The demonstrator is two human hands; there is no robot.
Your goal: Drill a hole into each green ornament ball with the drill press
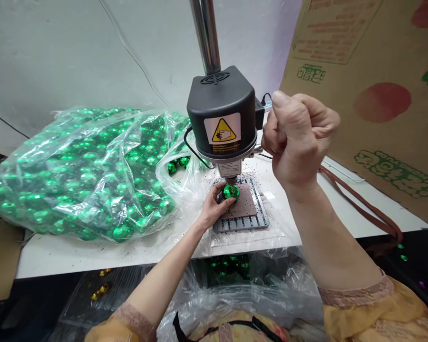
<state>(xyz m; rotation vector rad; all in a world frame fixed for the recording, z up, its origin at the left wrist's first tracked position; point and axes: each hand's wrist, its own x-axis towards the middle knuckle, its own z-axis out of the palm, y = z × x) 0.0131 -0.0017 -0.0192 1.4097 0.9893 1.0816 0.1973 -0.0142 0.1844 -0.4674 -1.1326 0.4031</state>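
Observation:
My left hand has its thumb and fingers closed around a shiny green faceted ball. The ball sits right under the chuck of a small black bench drill press, above a brown square pad on the slotted metal base. Whether the drill bit touches the ball cannot be made out. At the machine's right side my right hand is raised in a fist around the drill press handle, which the fingers mostly hide. Dark shavings lie scattered around the base.
A large clear plastic bag full of green balls lies on the white table at left. A big cardboard box stands at right, near a brown strap. Below the table edge, an open plastic bag holds green balls.

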